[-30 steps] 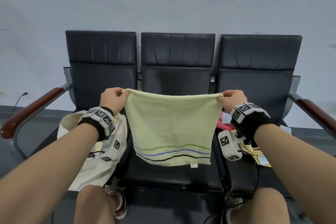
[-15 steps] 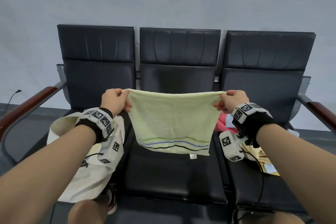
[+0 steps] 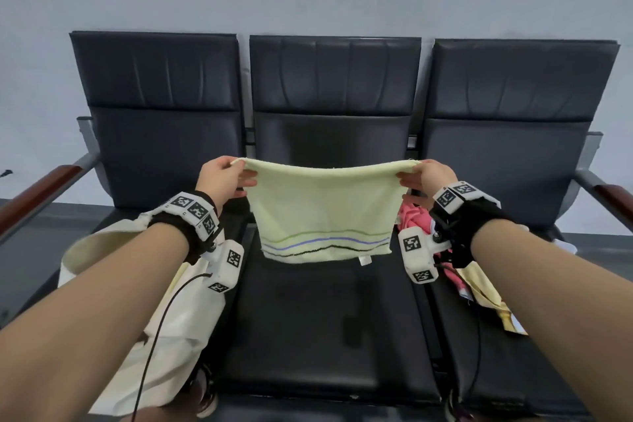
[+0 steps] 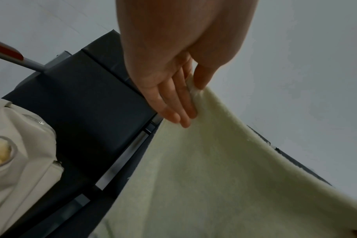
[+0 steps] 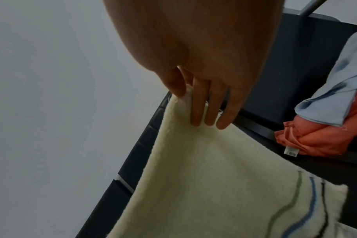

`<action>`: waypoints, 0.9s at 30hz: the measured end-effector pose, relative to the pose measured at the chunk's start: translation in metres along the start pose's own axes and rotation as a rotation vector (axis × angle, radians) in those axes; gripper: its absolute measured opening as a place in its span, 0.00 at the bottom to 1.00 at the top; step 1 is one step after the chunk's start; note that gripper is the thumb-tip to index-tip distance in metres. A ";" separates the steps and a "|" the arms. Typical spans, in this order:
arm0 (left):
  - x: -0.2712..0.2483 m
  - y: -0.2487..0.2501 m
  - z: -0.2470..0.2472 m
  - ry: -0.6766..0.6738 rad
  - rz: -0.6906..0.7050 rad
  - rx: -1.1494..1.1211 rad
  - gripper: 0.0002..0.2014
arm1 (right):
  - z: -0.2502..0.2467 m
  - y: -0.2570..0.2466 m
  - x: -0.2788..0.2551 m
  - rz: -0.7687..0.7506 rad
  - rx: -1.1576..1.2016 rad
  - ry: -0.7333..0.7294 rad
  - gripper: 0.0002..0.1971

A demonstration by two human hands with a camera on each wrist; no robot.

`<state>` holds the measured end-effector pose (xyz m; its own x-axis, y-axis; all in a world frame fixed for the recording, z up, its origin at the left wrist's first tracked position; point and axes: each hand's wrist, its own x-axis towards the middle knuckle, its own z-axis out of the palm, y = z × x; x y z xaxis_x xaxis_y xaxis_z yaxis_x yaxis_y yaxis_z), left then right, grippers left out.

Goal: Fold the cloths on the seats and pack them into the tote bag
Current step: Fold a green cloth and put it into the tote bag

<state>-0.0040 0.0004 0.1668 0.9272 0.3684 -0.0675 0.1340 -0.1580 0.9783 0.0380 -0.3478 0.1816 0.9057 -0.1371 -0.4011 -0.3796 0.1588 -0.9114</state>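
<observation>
A pale yellow towel [image 3: 322, 209] with green, blue and black wavy stripes near its lower hem hangs spread in the air above the middle seat [image 3: 329, 329]. My left hand [image 3: 224, 180] pinches its top left corner between thumb and fingers [image 4: 173, 104]. My right hand [image 3: 426, 176] pinches the top right corner the same way, fingers [image 5: 202, 106] behind the towel [image 5: 214, 185]. A cream tote bag [image 3: 171, 329] sits on the left seat under my left forearm, its mouth [image 4: 2, 154] showing something yellow inside.
On the right seat lies a heap of cloths: pink [image 3: 416, 217], yellow [image 3: 486, 295], and a light blue one [image 5: 340, 90] over an orange-pink one [image 5: 320, 141]. Wooden armrests [image 3: 37, 187] flank the row of three black seats. A grey wall stands behind.
Both hands have lowered and carried the towel forward toward the seat backs; the towel's lower hem now hangs closer above the middle seat. The camera has come nearer the seats.
</observation>
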 end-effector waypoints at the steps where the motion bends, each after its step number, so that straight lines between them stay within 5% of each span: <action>1: -0.001 -0.001 0.000 -0.003 0.006 -0.007 0.12 | 0.000 0.000 -0.001 -0.022 -0.016 0.035 0.09; 5: -0.011 -0.018 -0.007 -0.013 0.041 -0.042 0.09 | -0.005 0.013 -0.008 -0.193 -0.233 0.131 0.08; 11: -0.048 -0.088 -0.002 -0.051 -0.070 -0.024 0.04 | -0.034 0.096 -0.024 -0.154 -0.321 0.171 0.11; 20: -0.142 -0.250 0.018 -0.087 -0.482 0.141 0.07 | -0.077 0.262 -0.051 0.245 -0.462 0.122 0.12; 27: -0.171 -0.287 0.014 -0.083 -0.598 0.180 0.06 | -0.092 0.304 -0.071 0.382 -0.538 0.053 0.10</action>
<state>-0.1963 -0.0305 -0.1056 0.6971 0.3692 -0.6146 0.6876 -0.1016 0.7189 -0.1594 -0.3794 -0.0755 0.6836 -0.2183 -0.6964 -0.7258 -0.3030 -0.6176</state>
